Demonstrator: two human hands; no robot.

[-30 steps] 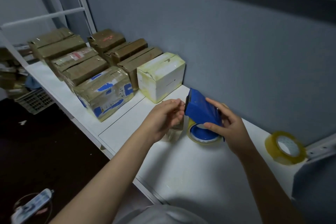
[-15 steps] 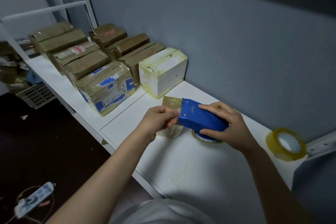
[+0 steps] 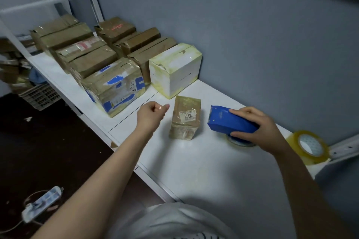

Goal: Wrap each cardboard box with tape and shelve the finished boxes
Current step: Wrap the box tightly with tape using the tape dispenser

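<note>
1. A small tape-wrapped cardboard box [image 3: 185, 120] stands upright on the white surface [image 3: 204, 170].
2. Just left of the box, the left hand [image 3: 152, 115] is clenched, apart from it, with nothing visible in it.
3. Just right of the box, the right hand [image 3: 258, 128] grasps a blue tape dispenser [image 3: 229, 120].
4. Behind the box, other wrapped boxes [image 3: 114, 87] sit in rows.

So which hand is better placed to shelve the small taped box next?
Likely left: the left hand is beside the small box, tool-free, while the right hand grips the tape dispenser.
</note>
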